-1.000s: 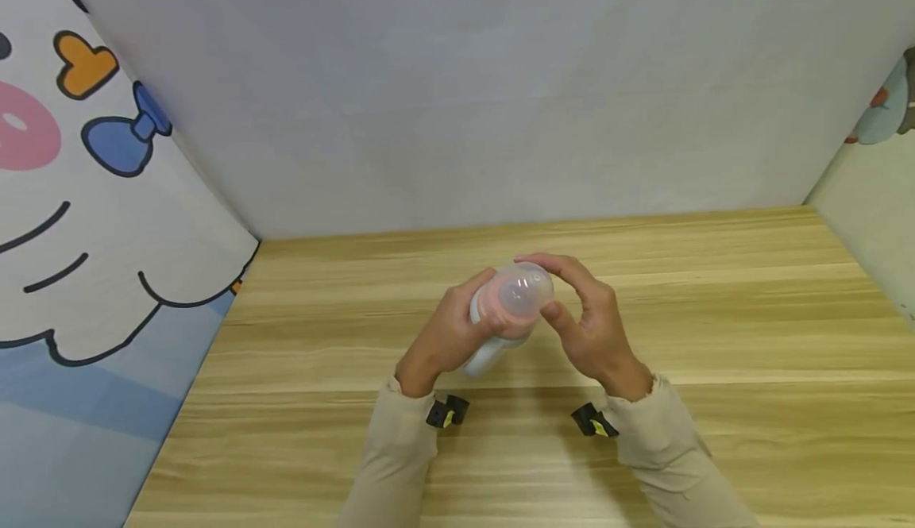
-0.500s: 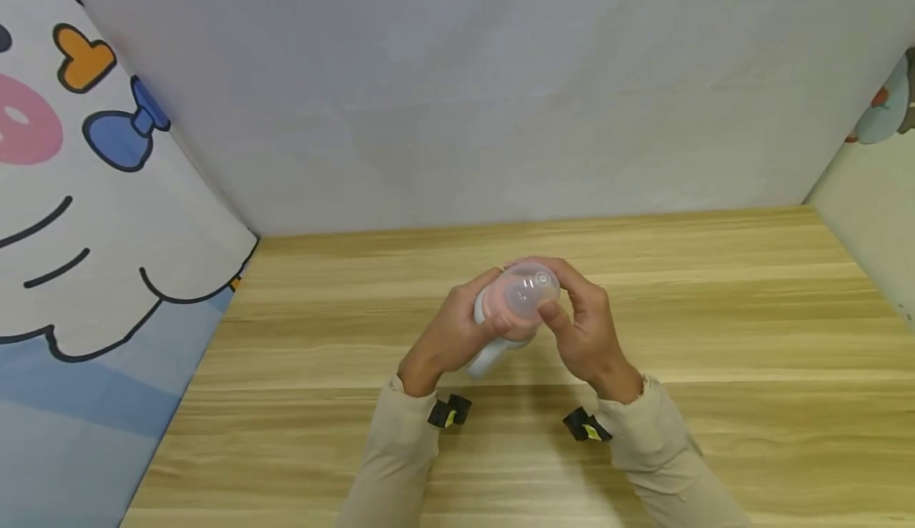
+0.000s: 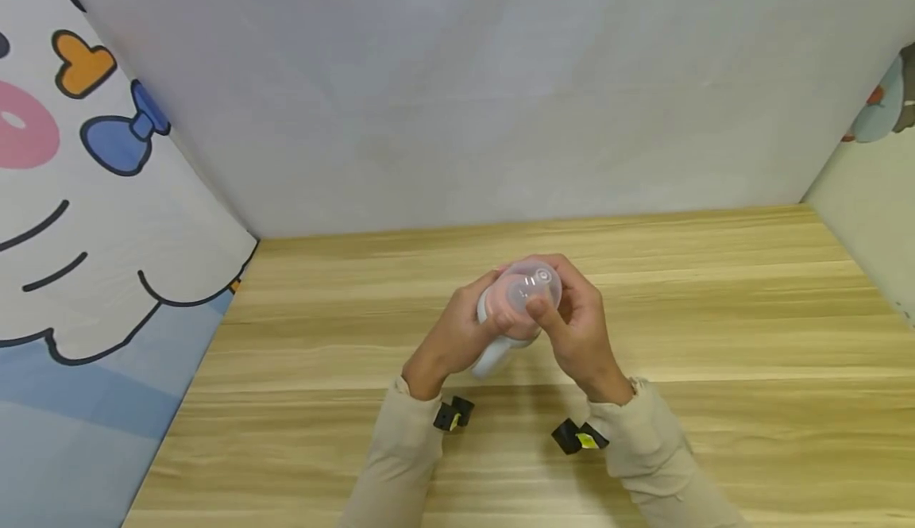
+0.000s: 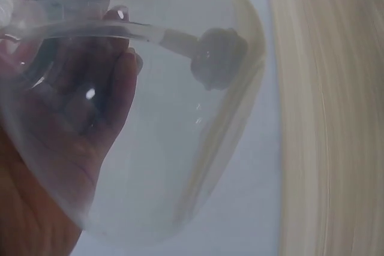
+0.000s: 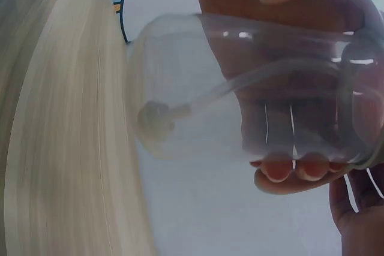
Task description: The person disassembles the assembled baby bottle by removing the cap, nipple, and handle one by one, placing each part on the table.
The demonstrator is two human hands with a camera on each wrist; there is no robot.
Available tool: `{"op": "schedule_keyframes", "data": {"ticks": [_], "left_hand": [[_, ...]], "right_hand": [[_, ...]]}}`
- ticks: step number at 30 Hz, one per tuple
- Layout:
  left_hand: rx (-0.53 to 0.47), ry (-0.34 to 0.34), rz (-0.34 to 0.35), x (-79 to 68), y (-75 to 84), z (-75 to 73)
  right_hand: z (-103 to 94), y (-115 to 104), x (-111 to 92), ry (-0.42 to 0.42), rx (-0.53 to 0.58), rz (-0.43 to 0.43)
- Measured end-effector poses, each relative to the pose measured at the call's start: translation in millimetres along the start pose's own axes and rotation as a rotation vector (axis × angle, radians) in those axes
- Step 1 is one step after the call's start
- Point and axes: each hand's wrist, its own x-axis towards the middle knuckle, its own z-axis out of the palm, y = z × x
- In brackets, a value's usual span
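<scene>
A baby bottle (image 3: 493,306) with a pink collar is held tilted above the wooden table, gripped by my left hand (image 3: 452,328) around its upper body, thumb across the collar. My right hand (image 3: 584,333) holds the translucent domed cap (image 3: 520,294), its thumb pressed on the near side and its fingers curled behind. A pale handle (image 3: 489,360) sticks out below the left hand. Through the clear body (image 4: 162,166) in the left wrist view shows a tube ending in a grey weight (image 4: 217,58). The right wrist view also shows this weight (image 5: 157,121) near the bottle's base.
Wood-grain table (image 3: 715,321) spreads around the hands. A plain pale wall (image 3: 457,115) rises at the back, and a cartoon-printed panel (image 3: 143,242) stands on the left. Black wrist camera mounts (image 3: 579,436) sit on the beige sleeves (image 3: 400,456).
My right hand has moved left and closed in, its thumb and fingers now on the cap. The bottle has shifted slightly right, and my left hand keeps its grip.
</scene>
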Motion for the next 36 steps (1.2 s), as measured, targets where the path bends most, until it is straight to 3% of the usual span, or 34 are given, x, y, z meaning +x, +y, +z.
{"op": "schedule_keyframes", "data": {"ticks": [9,13,16,22,29,32,36], "left_hand": [[0.116,0.068,-0.043,5.6,4.0,13.8],[0.155,0.074,-0.055,10.9,6.0,24.8],[0.159,0.06,-0.04,12.8,5.6,28.1],[0.073,-0.093,0.003,12.3,0.0,16.3],[-0.198,-0.355,0.023,5.3,-2.7,-4.4],[-0.235,-0.396,0.018,1.7,-2.4,-6.9],[-0.192,-0.395,-0.05,-2.9,0.0,-3.1]], "right_hand": [[7.0,4.1,-2.2,0.179,0.095,0.102],[5.5,7.6,-0.4,0.271,0.177,0.11],[2.4,7.8,1.4,0.28,0.236,0.098],[-1.8,7.1,5.9,0.248,0.32,0.075],[3.3,-1.8,5.9,0.28,0.333,0.06],[6.4,-5.2,3.3,0.277,0.324,0.058],[11.0,-9.1,-2.1,0.259,0.269,0.026]]}}
